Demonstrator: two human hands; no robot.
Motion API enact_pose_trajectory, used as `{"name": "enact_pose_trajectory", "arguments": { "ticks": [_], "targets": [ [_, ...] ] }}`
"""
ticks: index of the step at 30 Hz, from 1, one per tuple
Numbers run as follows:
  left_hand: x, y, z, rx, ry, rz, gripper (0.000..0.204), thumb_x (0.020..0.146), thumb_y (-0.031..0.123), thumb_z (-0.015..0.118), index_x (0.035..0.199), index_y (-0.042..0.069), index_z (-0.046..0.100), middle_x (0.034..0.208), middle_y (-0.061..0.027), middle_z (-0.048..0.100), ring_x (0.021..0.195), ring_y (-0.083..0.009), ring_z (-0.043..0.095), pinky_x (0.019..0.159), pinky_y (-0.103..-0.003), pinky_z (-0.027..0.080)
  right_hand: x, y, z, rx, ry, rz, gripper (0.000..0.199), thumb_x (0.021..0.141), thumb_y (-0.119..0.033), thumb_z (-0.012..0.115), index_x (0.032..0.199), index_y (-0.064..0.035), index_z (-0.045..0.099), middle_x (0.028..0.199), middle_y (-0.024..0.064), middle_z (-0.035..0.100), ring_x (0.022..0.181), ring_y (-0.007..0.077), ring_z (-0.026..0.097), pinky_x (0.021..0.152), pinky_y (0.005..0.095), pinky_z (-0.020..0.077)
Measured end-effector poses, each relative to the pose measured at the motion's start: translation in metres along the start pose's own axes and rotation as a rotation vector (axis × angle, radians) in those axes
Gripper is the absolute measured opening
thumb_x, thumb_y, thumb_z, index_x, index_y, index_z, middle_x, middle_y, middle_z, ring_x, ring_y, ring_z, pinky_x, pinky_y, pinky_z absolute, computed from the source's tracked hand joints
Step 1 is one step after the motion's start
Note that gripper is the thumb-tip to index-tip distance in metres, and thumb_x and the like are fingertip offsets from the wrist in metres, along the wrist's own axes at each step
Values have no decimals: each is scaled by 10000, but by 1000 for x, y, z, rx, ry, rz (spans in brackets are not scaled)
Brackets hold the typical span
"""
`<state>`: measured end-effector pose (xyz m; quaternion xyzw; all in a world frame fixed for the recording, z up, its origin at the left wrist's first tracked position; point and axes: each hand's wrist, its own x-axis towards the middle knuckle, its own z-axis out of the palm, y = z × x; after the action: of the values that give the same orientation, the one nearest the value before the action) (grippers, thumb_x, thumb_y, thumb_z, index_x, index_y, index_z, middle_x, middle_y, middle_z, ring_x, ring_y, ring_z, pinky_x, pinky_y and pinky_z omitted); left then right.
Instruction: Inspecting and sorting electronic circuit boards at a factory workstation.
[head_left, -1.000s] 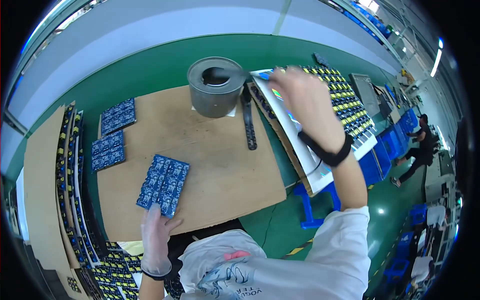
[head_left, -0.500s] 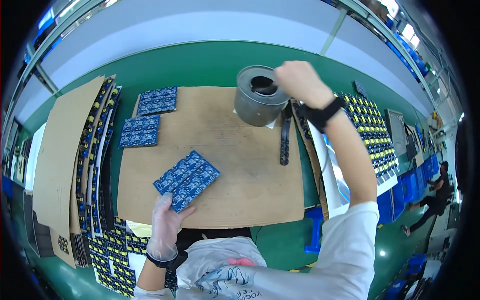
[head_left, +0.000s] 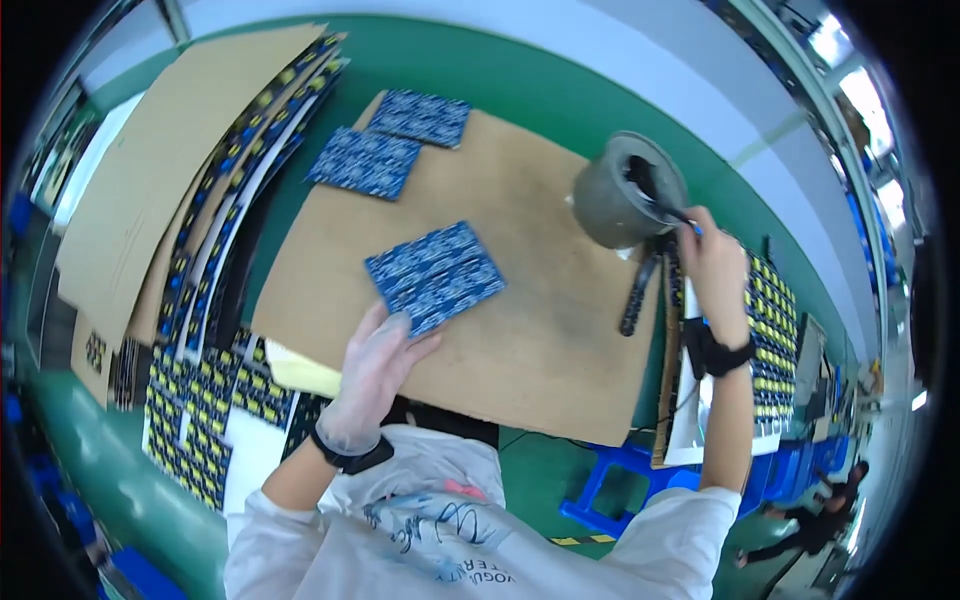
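A blue circuit board panel (head_left: 437, 275) is tilted over the cardboard sheet (head_left: 540, 350). My left hand (head_left: 377, 362), in a clear glove, grips its near edge with the thumb on top. To the right, my bare right hand (head_left: 716, 262) is closed around the handle of a slim black tool (head_left: 672, 210). That tool slants into the round opening of a grey metal can (head_left: 603, 205); its far end is hard to make out inside. Another long black tool (head_left: 638, 295) lies on the cardboard beside the can. Two more blue panels (head_left: 365, 163) rest at the far left of the sheet.
Stacked cardboard and boards (head_left: 165, 170) stand at the left. Boards with yellow parts (head_left: 772, 340) lie at the right, and others (head_left: 200, 420) lower left. A blue stool (head_left: 600, 490) is below the table edge. A person (head_left: 815, 515) is far right.
My view has turned, so the table appears tilted. My right hand has come down and right of the can's opening, and the black tool in it now shows. My left hand still holds the panel.
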<state>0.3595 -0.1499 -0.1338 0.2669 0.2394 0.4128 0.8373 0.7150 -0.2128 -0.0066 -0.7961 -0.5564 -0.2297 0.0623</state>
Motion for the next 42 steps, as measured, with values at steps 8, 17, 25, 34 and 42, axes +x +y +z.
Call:
{"name": "enact_pose_trajectory", "arguments": {
  "ticks": [8,17,25,34,42],
  "targets": [
    [1,-11,-10,41,-45,15,535,925,92,496,1399,12,261,1307,-134,476,1208,-260,486,1004,-429,418,-53,-125,10,515,35,-409,291,833,-55,591,1121,-96,597,762,140,610,588,315,586,520,407,458],
    [8,-14,-13,0,-33,-22,457,949,75,458,1374,19,299,1313,-113,471,1201,-211,488,1004,-401,420,-67,-181,2,297,-223,-592,438,768,-24,565,1197,-115,587,677,106,526,530,284,549,444,386,422],
    [6,-12,-9,-28,-19,-11,479,944,48,460,1396,21,306,1259,-75,509,1127,-154,523,939,-351,472,-52,-193,5,344,-115,-620,436,735,-32,568,1161,-120,605,609,85,552,478,237,548,422,364,401],
    [9,-6,-7,57,-21,17,466,948,54,461,1392,13,325,1266,-65,506,1126,-145,520,940,-330,466,-33,-178,17,211,-93,-536,411,737,-33,573,1139,-113,612,564,71,523,456,236,535,416,364,387],
    [7,-9,-5,82,-23,27,472,946,54,462,1392,2,320,1298,-81,485,1145,-162,514,947,-331,458,-16,-165,29,48,-155,-416,407,746,-50,566,1143,-123,615,549,71,482,457,232,528,412,362,413]
  ]
}}
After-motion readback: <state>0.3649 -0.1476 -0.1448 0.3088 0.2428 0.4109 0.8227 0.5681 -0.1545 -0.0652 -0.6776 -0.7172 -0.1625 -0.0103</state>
